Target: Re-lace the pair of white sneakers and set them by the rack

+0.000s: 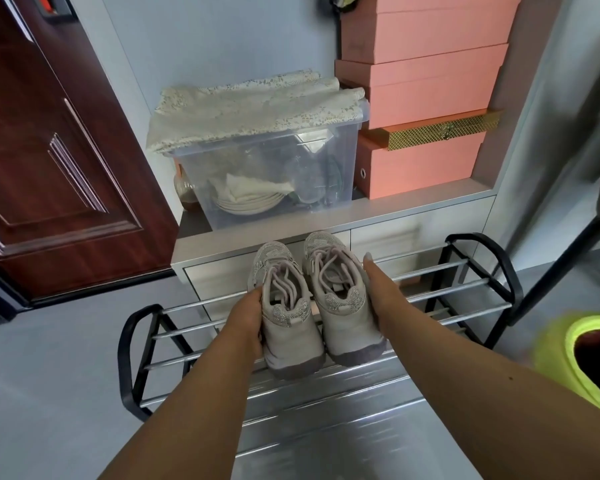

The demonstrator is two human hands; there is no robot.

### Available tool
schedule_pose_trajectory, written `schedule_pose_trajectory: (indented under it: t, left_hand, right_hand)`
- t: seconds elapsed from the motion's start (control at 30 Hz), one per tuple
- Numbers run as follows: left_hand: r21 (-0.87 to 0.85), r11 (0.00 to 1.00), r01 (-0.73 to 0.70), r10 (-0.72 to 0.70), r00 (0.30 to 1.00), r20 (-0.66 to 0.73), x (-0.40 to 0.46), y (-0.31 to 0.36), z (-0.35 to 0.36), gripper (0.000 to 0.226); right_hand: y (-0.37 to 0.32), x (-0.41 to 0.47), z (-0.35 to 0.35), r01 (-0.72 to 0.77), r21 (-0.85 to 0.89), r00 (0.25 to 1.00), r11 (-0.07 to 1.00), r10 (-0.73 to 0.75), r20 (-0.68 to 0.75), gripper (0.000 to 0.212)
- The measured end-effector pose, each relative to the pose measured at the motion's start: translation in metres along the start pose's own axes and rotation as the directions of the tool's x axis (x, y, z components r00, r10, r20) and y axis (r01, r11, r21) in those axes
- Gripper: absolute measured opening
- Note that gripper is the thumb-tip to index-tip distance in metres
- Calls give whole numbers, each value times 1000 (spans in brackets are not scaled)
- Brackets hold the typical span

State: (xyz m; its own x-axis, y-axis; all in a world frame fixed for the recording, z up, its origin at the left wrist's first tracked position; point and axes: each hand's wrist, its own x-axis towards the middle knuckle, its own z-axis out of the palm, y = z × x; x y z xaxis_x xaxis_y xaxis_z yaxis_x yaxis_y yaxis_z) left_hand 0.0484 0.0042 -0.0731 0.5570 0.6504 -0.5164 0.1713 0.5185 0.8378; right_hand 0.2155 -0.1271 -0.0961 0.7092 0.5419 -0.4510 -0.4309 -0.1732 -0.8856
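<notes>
Evidently light, soft-sided sneakers; I clamp them between left hand, fingers curled at the heel, and right hand, fingers straight

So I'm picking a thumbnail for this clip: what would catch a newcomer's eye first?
The pair of pale laced sneakers at centre, held side by side between the left hand and right hand over the black-and-chrome shoe rack. Then the stack of salmon-pink boxes at upper right, beside the clear plastic bin.
</notes>
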Motion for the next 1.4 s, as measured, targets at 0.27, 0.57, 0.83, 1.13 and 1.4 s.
schedule_pose_trajectory:
  t: [0.27, 0.57, 0.83, 1.13, 1.4]
  left_hand:
    - [242, 970, 30, -12, 997, -76, 18, 13, -5, 54]
    - [305, 952, 31, 0, 995, -101, 25, 11, -8, 27]
    - [195, 980, -40, 78, 979, -190, 15, 4, -12, 42]
    - [497, 847, -188, 294, 945, -144, -17, 12, -5, 54]
    - [772, 589, -240, 557, 812, -172, -63, 9, 7, 47]
  right_hand:
    - [-7, -10, 4, 21, -82, 984, 996, -36, -177, 81]
    - [-2, -6, 1, 16, -41, 984, 999, -23, -177, 78]
    - [-10, -16, -2, 1, -106, 978, 994, -23, -207, 81]
    - [-29, -43, -3, 81, -284, 974, 955, -136, -181, 71]
    - [-53, -80, -10, 237, -375, 937, 896, -313, -154, 55]
